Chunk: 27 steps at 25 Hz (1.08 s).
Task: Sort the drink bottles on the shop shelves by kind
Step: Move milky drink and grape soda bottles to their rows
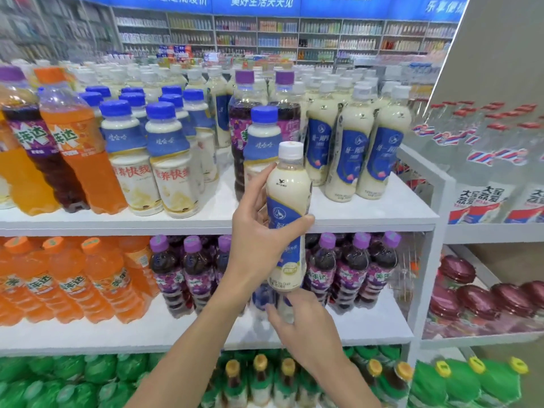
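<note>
Two bottles were gripped: milk tea bottle in your left hand, blurred bottle in your right hand; swinging either could have toppled the top shelf's front row.

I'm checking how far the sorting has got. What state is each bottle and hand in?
left hand: grips the white-capped bottle.
white-capped bottle: capped, upright, held in front of the top shelf.
right hand: holds a second bottle lower down.
second bottle: blurred, kind unclear.
blue-capped bottle: capped, standing on the top shelf in front of the grape sodas.
grape sodas: capped, standing upright.
</note>
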### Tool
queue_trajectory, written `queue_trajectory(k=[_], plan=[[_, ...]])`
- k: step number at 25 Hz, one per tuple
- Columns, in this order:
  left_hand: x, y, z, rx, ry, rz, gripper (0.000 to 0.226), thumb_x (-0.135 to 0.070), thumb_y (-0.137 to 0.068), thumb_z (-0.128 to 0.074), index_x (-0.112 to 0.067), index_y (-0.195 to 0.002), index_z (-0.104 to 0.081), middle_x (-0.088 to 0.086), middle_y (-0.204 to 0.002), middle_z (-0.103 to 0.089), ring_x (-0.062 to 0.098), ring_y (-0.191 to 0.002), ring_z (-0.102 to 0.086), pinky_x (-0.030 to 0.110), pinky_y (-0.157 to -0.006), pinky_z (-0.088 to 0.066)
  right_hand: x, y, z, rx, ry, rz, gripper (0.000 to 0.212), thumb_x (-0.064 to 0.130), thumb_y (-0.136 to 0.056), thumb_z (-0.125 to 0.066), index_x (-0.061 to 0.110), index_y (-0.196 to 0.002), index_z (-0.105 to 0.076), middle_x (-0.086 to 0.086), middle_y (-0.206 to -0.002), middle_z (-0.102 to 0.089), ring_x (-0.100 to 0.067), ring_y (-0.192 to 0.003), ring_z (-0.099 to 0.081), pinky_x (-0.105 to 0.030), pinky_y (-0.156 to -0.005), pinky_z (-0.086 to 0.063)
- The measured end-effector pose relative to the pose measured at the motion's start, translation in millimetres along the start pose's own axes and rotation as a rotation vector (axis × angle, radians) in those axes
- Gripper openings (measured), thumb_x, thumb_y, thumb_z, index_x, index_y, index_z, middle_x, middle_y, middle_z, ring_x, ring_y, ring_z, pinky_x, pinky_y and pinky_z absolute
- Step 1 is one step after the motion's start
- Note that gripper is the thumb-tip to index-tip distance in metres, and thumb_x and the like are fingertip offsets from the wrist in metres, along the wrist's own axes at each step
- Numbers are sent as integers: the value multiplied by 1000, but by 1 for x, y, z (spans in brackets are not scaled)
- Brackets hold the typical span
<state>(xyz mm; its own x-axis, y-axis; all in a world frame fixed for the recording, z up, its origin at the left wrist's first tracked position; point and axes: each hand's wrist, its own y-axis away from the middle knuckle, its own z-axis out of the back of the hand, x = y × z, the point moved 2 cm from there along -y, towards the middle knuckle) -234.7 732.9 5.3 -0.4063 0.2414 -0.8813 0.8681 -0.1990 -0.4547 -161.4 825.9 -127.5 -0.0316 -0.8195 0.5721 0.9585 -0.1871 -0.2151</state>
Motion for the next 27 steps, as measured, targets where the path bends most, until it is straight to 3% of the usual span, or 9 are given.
queue_trajectory(k=[3, 5, 7, 11, 14, 18, 21, 24, 27], plan=[[0, -5, -23, -84, -16, -25, 78, 6, -74, -87, -24, -139, -54, 1, -130, -69, 13, -110, -71, 23, -82, -58, -14, -4, 35, -8, -18, 42, 26, 52, -97, -53, 27, -102, -58, 14, -97, -56, -10, -99, -52, -27, -79, -44], [2, -9, -35, -126, -50, -42, 79, 4, -75, -87, -22, -142, -53, 0, -131, -68, 15, -111, -71, 24, -75, -61, -25, -5, 59, -6, -20, 75, 32, 54, -99, -50, 34, -122, -60, 20, -119, -59, -6, -116, -51, -26, -95, -45], [5, -14, -47, -161, -84, -65, 80, 5, -75, -87, -20, -142, -52, 1, -133, -66, 16, -115, -69, 27, -83, -61, -37, -5, 82, -8, -38, 80, 43, 55, -100, -49, 38, -139, -53, 25, -135, -53, 1, -131, -42, -21, -104, -37], [17, -29, -65, -196, -155, -93, 82, 4, -76, -87, -16, -146, -49, 2, -140, -61, 15, -125, -63, 36, -103, -56, -59, -7, 111, -65, -45, 89, 49, 57, -98, -52, 36, -142, -53, 23, -138, -55, 0, -135, -41, -25, -110, -38], [27, -39, -78, -214, -166, -65, 84, -1, -78, -87, -20, -148, -46, 1, -143, -59, 16, -126, -63, 42, -105, -55, -70, -12, 123, -89, -53, 70, 49, 56, -97, -54, 34, -141, -56, 20, -139, -57, 0, -134, -42, -25, -111, -38], [30, -47, -87, -221, -193, -50, 84, -4, -79, -87, -26, -149, -46, -3, -141, -58, 6, -120, -64, 36, -101, -57, -78, -16, 136, -128, -76, 26, 44, 53, -97, -57, 37, -138, -57, 31, -129, -52, 3, -133, -41, -18, -104, -34], [20, -55, -90, -225, -188, -118, 82, -5, -78, -87, -24, -147, -47, -3, -138, -61, 9, -121, -65, 34, -100, -57, -82, -17, 140, -147, -130, -30, 43, 53, -95, -60, 41, -136, -58, 37, -118, -43, 5, -129, -42, -16, -96, -31], [10, -71, -96, -243, -187, -151, 81, -7, -80, -87, -24, -148, -46, -7, -137, -62, 5, -121, -64, 33, -102, -55, -85, -21, 141, -173, -157, -48, 43, 51, -93, -62, 40, -135, -60, 32, -126, -53, 6, -127, -43, -15, -93, -31], [8, -84, -100, -267, -203, -182, 85, -9, -79, -87, -25, -150, -43, -8, -143, -59, 4, -127, -60, 35, -107, -52, -85, -20, 143, -208, -176, -51, 38, 47, -92, -66, 40, -130, -63, 39, -118, -51, 15, -115, -42, -1, -89, -29]])
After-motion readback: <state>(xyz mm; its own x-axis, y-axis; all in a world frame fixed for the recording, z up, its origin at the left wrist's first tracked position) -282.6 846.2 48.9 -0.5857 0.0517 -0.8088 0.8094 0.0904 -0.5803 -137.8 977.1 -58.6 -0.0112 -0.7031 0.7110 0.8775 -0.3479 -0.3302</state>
